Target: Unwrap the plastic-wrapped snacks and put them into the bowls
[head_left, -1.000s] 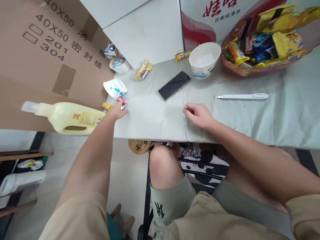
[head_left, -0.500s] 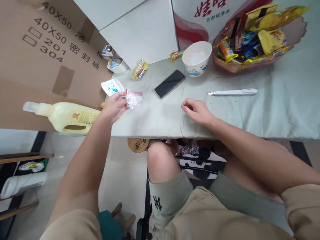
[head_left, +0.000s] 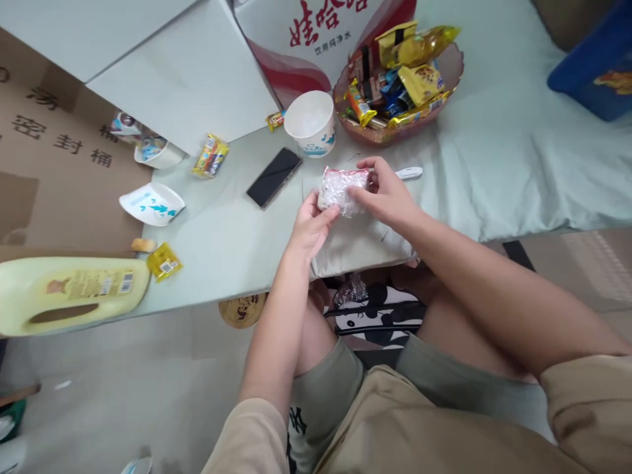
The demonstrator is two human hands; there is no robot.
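Between my two hands is a small packet in clear bubble wrap (head_left: 340, 189), with a red edge along its top. My left hand (head_left: 313, 227) grips its lower left corner, thumb in front. My right hand (head_left: 388, 191) holds the right side, thumb across the front face and fingers behind. What lies inside the wrap is hard to make out. Partly hidden behind my right hand, a white utility knife (head_left: 409, 173) lies on the cloth. A dark phone (head_left: 274, 178) rests to the left, and a white paper bowl (head_left: 310, 125) stands just beyond the packet.
A reddish bowl (head_left: 395, 135) of wrapped snacks stands at the back. Leftward are a snack packet (head_left: 210, 157), a tipped paper bowl (head_left: 153, 204), a yellow packet (head_left: 164, 262) and a yellow bottle (head_left: 74, 289) lying on its side. Boxes (head_left: 187, 79) line the back.
My left hand has brought the wrapped packet rightward from near the tipped bowl. My right hand has closed on it too. The view has shifted to the right.
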